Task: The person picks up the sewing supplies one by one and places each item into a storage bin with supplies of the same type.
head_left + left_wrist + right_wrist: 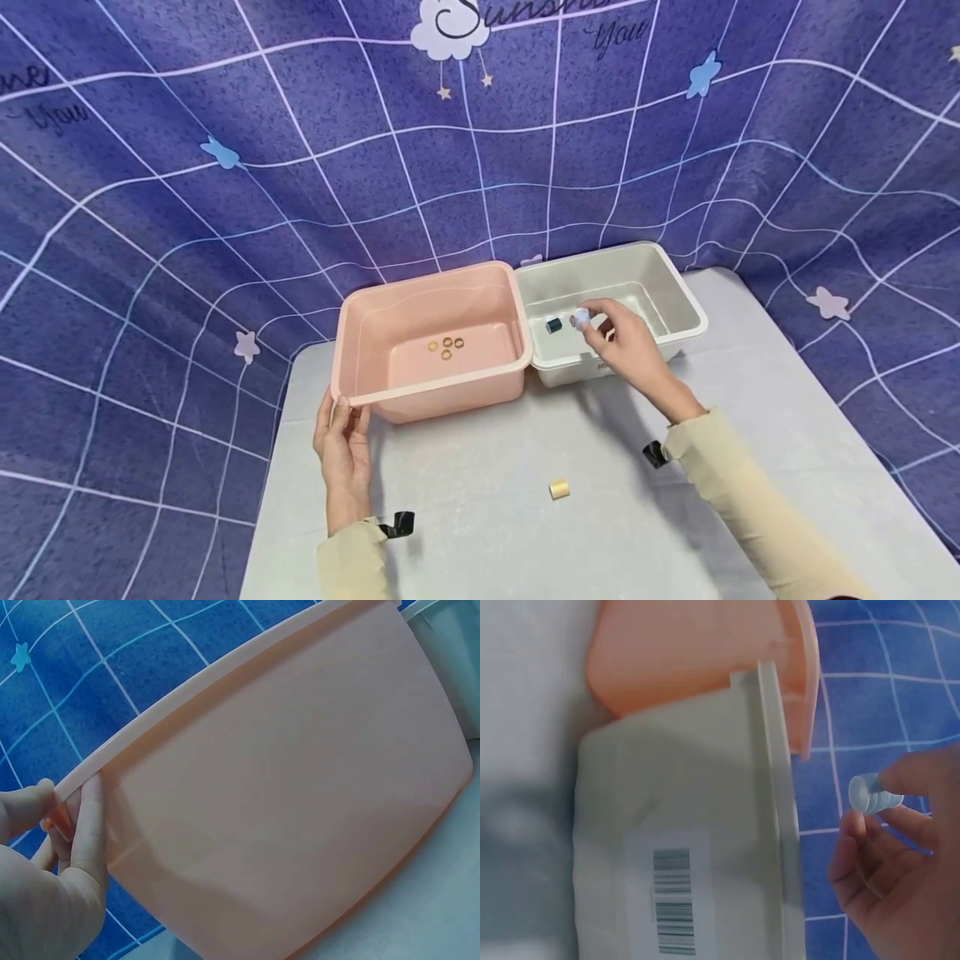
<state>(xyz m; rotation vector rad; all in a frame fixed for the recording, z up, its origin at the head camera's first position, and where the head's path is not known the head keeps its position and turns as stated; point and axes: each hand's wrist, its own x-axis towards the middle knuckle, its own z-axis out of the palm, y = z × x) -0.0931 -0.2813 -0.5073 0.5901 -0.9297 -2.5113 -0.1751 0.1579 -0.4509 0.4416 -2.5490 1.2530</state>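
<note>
My right hand (628,342) pinches a light blue thread spool (874,794) between thumb and fingers, above the rim of the grey bin (686,304). Inside that bin lies a dark teal thread spool (553,325); a small part of something beside the held spool is too small to make out. With thumb and fingers, my left hand (344,454) grips the front left corner of the pink bin (285,772). Several gold rings (447,342) lie on the pink bin's floor. A yellow thread spool (559,489) lies on the table between my forearms.
The two bins stand side by side, touching or nearly so, on a pale table cover (465,517). Behind and around the table hangs a blue curtain (420,167) with a grid pattern. A barcode label (673,900) is stuck on the grey bin's outer wall.
</note>
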